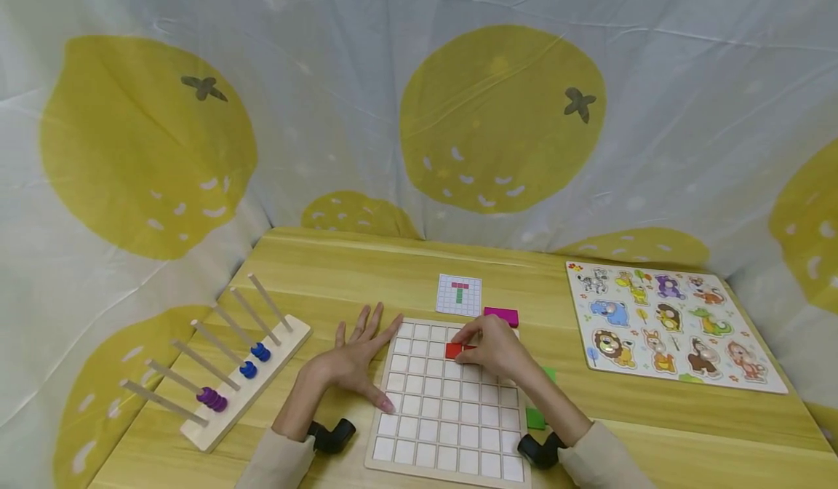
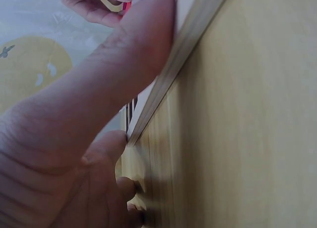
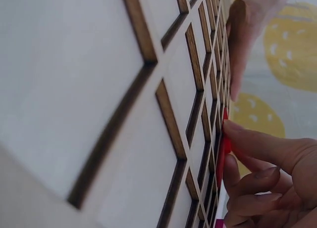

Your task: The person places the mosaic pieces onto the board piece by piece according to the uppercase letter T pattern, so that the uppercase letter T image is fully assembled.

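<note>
A wooden grid board (image 1: 452, 478) with white square cells lies in front of me. Spread across its left edge is my left hand (image 1: 353, 364), thumb on the board's border area and fingertips near its upper left corner. My right hand (image 1: 499, 347) pinches a red square tile (image 3: 227, 145) between thumb and fingers over the upper rows. Another red tile (image 1: 453, 351) sits in a cell just left of those fingertips. Beyond the board, a small pattern card (image 1: 459, 295) shows a T of red and green squares. My right hand partly hides the upper right cells.
Magenta tiles (image 1: 501, 317) lie behind the board, and green tiles (image 1: 535, 419) at its right side, partly behind my forearm. A peg rack (image 1: 229, 409) with blue and purple rings stands left. An animal puzzle (image 1: 674, 325) lies right. A lemon-print curtain (image 1: 340, 110) borders the table.
</note>
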